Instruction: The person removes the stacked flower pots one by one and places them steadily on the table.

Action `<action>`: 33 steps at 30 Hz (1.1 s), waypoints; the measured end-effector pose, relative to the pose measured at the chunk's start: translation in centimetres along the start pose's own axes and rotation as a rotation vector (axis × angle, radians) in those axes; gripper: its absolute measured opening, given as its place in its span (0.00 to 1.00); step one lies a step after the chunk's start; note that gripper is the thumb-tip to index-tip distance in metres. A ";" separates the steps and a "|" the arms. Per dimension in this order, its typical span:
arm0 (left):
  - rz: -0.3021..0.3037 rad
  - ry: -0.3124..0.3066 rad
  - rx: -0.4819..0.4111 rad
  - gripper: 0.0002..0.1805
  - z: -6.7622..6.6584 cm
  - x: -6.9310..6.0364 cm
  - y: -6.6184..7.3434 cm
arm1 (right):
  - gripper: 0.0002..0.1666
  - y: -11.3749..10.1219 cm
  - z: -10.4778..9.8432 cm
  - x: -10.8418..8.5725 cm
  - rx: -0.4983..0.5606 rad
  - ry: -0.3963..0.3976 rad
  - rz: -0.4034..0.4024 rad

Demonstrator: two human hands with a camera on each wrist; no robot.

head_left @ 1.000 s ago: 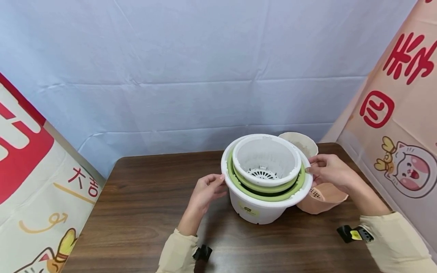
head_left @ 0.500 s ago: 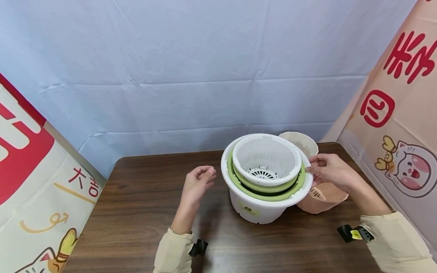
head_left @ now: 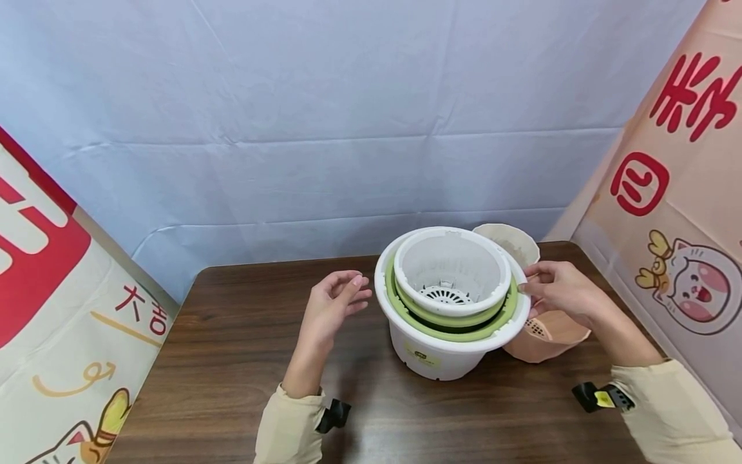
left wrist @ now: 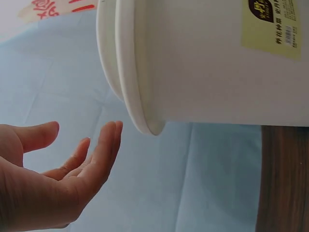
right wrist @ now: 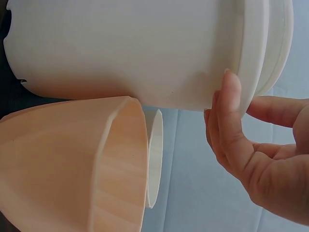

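Note:
A large white flower pot with a yellowish label stands on the table. Nested inside it are a green-rimmed pot and a smaller white pot with a slotted bottom. My right hand pinches the large pot's right rim; in the right wrist view the fingers lie under the rim and the thumb is on its other side. Left of the pots, my left hand hovers with loosely bent fingers, apart from the rim. The left wrist view shows this gap beside the large pot's rim.
Just right of the stack sits a peach faceted pot with a perforated bottom. A cream pot stands behind it. The dark wooden table stretches left. A pale blue cloth hangs at the back, with printed cloths on both sides.
My left hand has let go of the large pot's left rim and moved left, away from it. The right hand keeps its hold, and the pots stay in place.

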State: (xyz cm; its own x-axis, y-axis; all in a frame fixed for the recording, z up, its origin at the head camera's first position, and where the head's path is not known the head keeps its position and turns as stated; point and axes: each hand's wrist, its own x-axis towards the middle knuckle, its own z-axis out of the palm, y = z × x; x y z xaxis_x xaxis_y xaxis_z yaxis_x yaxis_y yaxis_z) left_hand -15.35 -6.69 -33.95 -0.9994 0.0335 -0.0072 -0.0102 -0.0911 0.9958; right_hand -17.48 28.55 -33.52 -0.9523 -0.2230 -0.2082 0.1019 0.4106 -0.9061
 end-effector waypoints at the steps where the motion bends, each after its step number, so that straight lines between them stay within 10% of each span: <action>1: 0.001 -0.011 -0.006 0.14 0.1 0.0 0.1 | 0.25 0.0 0.0 0.0 0.000 0.000 0.000; 33: -0.199 -0.239 -0.024 0.16 2.8 1.7 1.7 | 0.25 -0.2 0.1 -0.2 -0.001 0.001 0.001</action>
State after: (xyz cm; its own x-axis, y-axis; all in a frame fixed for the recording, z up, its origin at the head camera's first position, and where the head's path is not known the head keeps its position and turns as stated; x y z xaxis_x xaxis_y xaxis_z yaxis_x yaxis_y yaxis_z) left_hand -16.99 -4.01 -32.03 -0.9419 0.2857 -0.1768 -0.2081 -0.0828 0.9746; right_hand -17.32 28.47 -33.35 -0.9524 -0.2220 -0.2090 0.1027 0.4120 -0.9054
